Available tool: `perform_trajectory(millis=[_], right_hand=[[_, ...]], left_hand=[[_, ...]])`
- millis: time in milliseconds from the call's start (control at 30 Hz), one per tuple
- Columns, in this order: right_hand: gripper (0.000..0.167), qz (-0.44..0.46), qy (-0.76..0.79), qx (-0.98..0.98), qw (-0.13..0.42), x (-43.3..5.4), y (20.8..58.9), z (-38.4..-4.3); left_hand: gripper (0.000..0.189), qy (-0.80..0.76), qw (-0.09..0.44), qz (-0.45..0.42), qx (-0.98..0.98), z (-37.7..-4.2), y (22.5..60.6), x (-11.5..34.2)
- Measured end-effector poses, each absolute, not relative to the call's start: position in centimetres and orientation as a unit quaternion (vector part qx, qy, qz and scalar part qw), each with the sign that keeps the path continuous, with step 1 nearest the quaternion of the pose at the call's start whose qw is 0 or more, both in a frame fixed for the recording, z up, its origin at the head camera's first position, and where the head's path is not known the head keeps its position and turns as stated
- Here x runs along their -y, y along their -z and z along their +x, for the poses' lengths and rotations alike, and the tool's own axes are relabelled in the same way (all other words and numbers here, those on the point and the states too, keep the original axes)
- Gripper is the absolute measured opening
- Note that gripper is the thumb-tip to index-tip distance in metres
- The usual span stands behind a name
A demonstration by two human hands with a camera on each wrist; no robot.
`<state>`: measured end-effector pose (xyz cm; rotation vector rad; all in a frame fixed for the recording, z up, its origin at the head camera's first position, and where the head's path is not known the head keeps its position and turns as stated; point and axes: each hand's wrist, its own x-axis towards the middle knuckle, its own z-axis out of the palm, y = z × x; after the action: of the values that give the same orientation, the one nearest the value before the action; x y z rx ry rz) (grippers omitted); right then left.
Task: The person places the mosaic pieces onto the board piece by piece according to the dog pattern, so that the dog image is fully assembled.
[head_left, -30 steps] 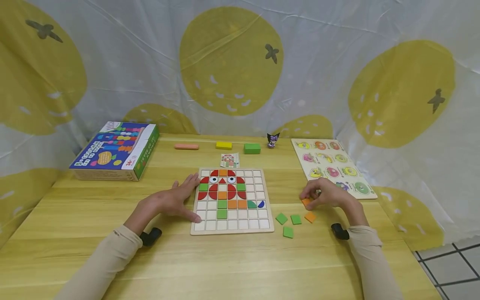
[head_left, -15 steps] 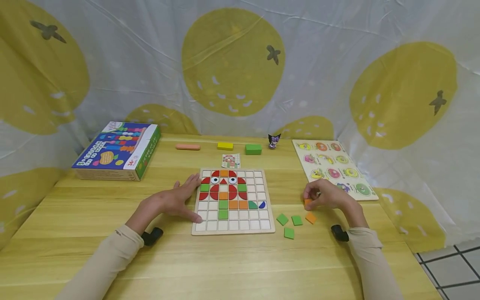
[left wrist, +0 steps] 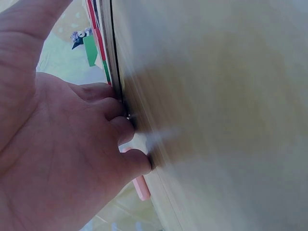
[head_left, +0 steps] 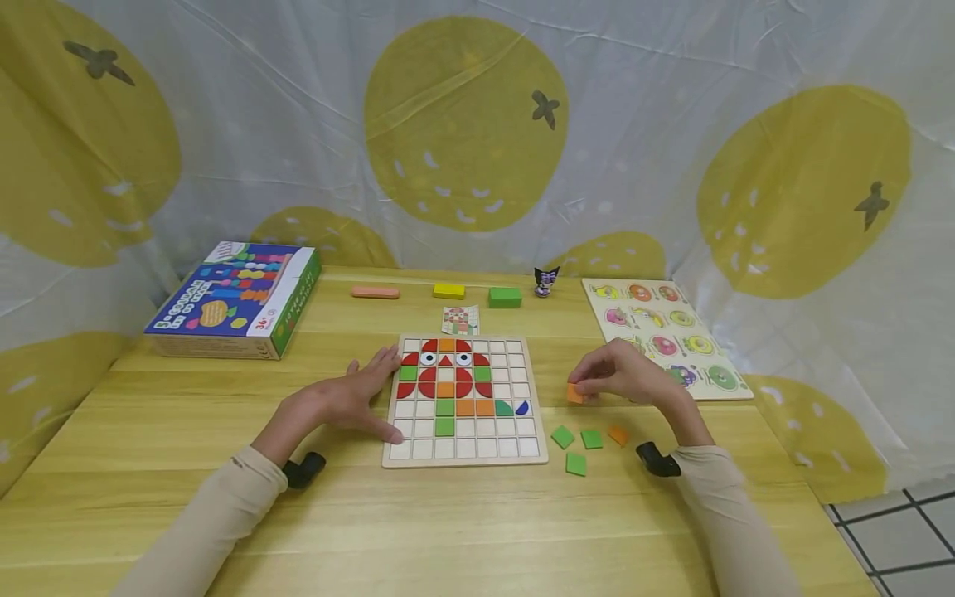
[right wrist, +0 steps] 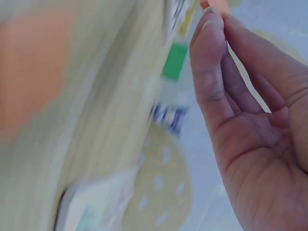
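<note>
Between thumb and fingertips, my right hand (head_left: 622, 375) pinches an orange square tile (head_left: 575, 394) above the table, right of the grid board (head_left: 462, 459). The right wrist view shows the same orange tile (right wrist: 219, 6) at the fingertips. My left hand (head_left: 345, 402) rests with spread fingers along the board's left edge, thumb on its lower left corner. On the board, red, orange, green and blue pieces form a face with a stem below. Several green tiles (head_left: 591, 439) and one orange tile (head_left: 618, 435) lie on the table near the right hand.
Behind the board lie a small picture card (head_left: 460, 320), a yellow block (head_left: 449, 291), a green block (head_left: 505, 297) and a pink stick (head_left: 375, 292). A figurine (head_left: 545, 282) stands there too. A fruit puzzle board (head_left: 701, 365) is at right, a toy box (head_left: 235, 298) at left.
My right hand has lifted the orange tile from the table and carried it left toward the board. The left hand has stayed at the board's edge.
</note>
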<state>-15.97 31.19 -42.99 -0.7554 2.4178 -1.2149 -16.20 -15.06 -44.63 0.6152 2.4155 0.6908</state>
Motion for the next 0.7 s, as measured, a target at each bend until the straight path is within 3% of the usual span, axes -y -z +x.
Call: perform_trajectory(millis=[400,700], right_hand=[[0.006,-0.305,0.431,-0.828,0.188,-19.8,42.7,-15.4],[0.006,-0.298,0.402,-0.849,0.169,-15.6,44.1,-14.2]], left_hand=[[0.136,-0.258,0.271,0.242,-0.895,-16.3,44.9,15.1],[0.136,-0.253,0.276,0.233,-0.897,-16.3,44.9,15.1]])
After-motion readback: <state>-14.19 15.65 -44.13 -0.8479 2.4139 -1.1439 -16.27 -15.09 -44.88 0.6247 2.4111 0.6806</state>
